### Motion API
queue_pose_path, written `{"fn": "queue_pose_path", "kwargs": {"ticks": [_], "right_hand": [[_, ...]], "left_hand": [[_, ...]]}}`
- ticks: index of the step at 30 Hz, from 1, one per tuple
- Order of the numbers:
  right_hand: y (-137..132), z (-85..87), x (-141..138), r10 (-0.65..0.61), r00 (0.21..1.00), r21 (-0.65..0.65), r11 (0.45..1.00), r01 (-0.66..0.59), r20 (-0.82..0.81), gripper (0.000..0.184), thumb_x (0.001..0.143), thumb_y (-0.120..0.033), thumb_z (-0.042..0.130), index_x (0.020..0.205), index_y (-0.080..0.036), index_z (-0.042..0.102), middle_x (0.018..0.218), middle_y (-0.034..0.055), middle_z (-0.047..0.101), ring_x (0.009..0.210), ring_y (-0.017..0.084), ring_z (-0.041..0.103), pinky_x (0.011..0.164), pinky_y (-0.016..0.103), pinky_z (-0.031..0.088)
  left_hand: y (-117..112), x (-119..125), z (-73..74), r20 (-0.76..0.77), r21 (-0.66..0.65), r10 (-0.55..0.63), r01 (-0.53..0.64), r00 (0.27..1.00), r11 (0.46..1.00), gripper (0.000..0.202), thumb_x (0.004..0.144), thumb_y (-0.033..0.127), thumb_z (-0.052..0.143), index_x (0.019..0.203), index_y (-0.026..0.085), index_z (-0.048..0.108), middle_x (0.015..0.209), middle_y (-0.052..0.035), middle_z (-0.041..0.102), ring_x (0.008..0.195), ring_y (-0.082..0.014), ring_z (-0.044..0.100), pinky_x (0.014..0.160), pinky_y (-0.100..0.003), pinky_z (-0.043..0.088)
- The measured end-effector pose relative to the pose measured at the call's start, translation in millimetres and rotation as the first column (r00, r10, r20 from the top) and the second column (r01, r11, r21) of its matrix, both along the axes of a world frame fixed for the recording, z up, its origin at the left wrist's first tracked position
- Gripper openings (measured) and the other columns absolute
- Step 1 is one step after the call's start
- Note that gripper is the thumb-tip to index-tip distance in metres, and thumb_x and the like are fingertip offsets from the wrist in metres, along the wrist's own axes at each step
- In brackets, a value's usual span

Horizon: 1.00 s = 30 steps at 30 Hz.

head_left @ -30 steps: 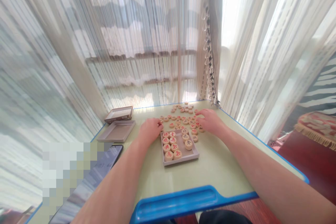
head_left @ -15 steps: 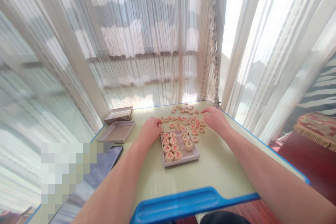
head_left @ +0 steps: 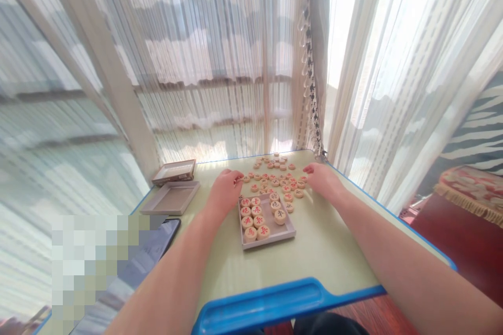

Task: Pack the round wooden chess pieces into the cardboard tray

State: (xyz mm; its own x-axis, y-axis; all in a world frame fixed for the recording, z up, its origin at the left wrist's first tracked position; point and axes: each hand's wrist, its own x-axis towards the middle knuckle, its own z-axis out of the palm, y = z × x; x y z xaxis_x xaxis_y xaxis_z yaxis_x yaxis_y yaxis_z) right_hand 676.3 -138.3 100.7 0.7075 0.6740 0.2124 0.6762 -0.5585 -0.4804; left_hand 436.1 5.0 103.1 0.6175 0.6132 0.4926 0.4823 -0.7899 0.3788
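The left hand [head_left: 225, 188] rests on the green table [head_left: 322, 251] just beside the far-left corner of the grey tray [head_left: 290, 228]. Its fingers curl toward a loose disc at the edge of the scattered wooden discs [head_left: 275, 180], but whether they grip it cannot be told. The right hand [head_left: 324, 179] lies palm down at the right of that scatter, fingers loosely spread, holding nothing. The tray holds rows of discs and sits between the forearms. Two empty trays [head_left: 171, 198] and a phone [head_left: 151, 251] lie to the left.
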Motion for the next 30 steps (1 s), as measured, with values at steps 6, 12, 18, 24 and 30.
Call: {"fn": "queue_pose_path", "kwargs": {"ticks": [6, 12, 18, 24, 30], "right_hand": [[-4.4, 7.8, -11.9, 0.017, 1.000, -0.083, 0.996, -0.017, -0.002, 0.020, 0.068, -0.027, 0.053, 0.081, -0.021, 0.068, 0.081, 0.0038, 0.069, 0.072, 0.018, 0.060, 0.057, 0.024, 0.039], [-4.3, 8.4, -14.6, 0.039, 0.999, -0.064, 0.997, -0.038, 0.012, 0.021, 0.069, -0.028, 0.051, 0.081, -0.020, 0.067, 0.079, 0.0036, 0.068, 0.071, 0.017, 0.059, 0.056, 0.023, 0.038], [-3.5, 8.5, -25.2, 0.202, 0.970, -0.054, 0.979, -0.197, 0.137, 0.023, 0.071, -0.027, 0.051, 0.085, -0.023, 0.068, 0.093, 0.0041, 0.063, 0.080, 0.017, 0.056, 0.067, 0.023, 0.039], [-7.0, 14.3, -33.1, 0.297, 0.951, -0.086, 0.953, -0.291, 0.079, 0.019, 0.071, -0.027, 0.053, 0.081, -0.024, 0.068, 0.087, 0.0016, 0.064, 0.077, 0.015, 0.056, 0.063, 0.022, 0.039], [-2.6, 2.4, -13.1, 0.183, 0.979, -0.234, 0.959, -0.157, 0.091, 0.020, 0.067, -0.025, 0.054, 0.082, -0.025, 0.068, 0.082, 0.0016, 0.066, 0.070, 0.016, 0.057, 0.055, 0.023, 0.037]], "left_hand": [[-6.6, 2.3, 3.2, 0.032, -0.010, -0.060, 0.061, 0.998, 0.998, 0.023, 0.079, 0.019, 0.044, 0.093, 0.018, 0.062, 0.093, -0.0049, 0.057, 0.079, -0.0137, 0.057, 0.078, -0.026, 0.047], [-8.7, 4.5, 3.6, 0.051, -0.005, -0.067, 0.067, 0.996, 0.998, 0.025, 0.080, 0.018, 0.043, 0.097, 0.018, 0.061, 0.095, -0.0059, 0.057, 0.083, -0.0149, 0.056, 0.081, -0.027, 0.046], [-11.4, 3.2, 7.7, 0.043, -0.013, -0.080, 0.080, 0.996, 0.997, 0.022, 0.082, 0.026, 0.042, 0.091, 0.017, 0.061, 0.093, -0.0051, 0.057, 0.076, -0.0136, 0.056, 0.075, -0.027, 0.046], [-17.3, 3.0, 9.4, 0.019, -0.042, -0.067, 0.067, 0.998, 0.997, 0.025, 0.084, 0.034, 0.041, 0.090, 0.018, 0.059, 0.090, -0.0045, 0.061, 0.075, -0.0153, 0.057, 0.071, -0.029, 0.044], [-22.5, 4.6, 11.1, 0.043, -0.132, -0.120, 0.124, 0.992, 0.983, 0.026, 0.081, 0.037, 0.046, 0.092, 0.020, 0.063, 0.088, -0.0022, 0.066, 0.074, -0.0142, 0.058, 0.071, -0.027, 0.045]]}}
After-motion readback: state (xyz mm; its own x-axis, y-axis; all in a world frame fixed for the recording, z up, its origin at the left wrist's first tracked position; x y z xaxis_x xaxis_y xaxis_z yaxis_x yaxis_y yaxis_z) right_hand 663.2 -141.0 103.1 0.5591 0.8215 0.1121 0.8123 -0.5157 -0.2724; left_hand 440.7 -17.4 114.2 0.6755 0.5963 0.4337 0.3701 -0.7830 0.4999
